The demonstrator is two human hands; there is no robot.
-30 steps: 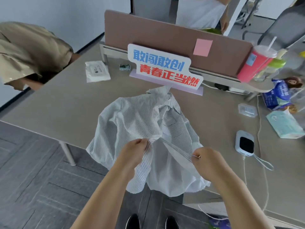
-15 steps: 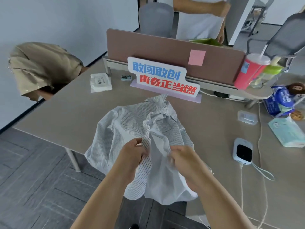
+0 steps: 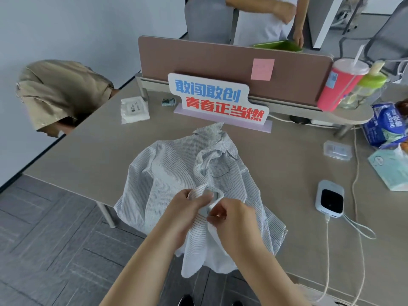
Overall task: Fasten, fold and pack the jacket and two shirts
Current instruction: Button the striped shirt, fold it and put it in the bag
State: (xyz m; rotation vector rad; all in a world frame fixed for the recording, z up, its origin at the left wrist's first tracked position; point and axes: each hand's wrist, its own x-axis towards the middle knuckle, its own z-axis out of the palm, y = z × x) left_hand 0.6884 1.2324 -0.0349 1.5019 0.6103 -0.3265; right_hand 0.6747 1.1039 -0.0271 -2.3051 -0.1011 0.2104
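Observation:
A white shirt with thin dark stripes point(image 3: 174, 171) lies crumpled on the grey desk point(image 3: 88, 155), its lower part hanging over the near edge. My left hand point(image 3: 187, 208) pinches the left front edge of the shirt, and my right hand point(image 3: 229, 214) pinches the right front edge. The two edges meet between my fingers, just below the chest pocket. A khaki jacket point(image 3: 59, 91) hangs over something at the far left, beyond the desk corner. No second shirt shows.
A printed sign point(image 3: 217, 101) stands behind the shirt before a brown divider point(image 3: 220, 60). A wipes pack point(image 3: 134, 109) lies at left. At right are a white device point(image 3: 330, 199) with cables, a tissue pack point(image 3: 390, 167), a red cup point(image 3: 341, 85). A person stands behind the divider.
My hands were apart, holding the shirt's front open; they have come together and now hold both front edges against each other. The view has tilted up a little.

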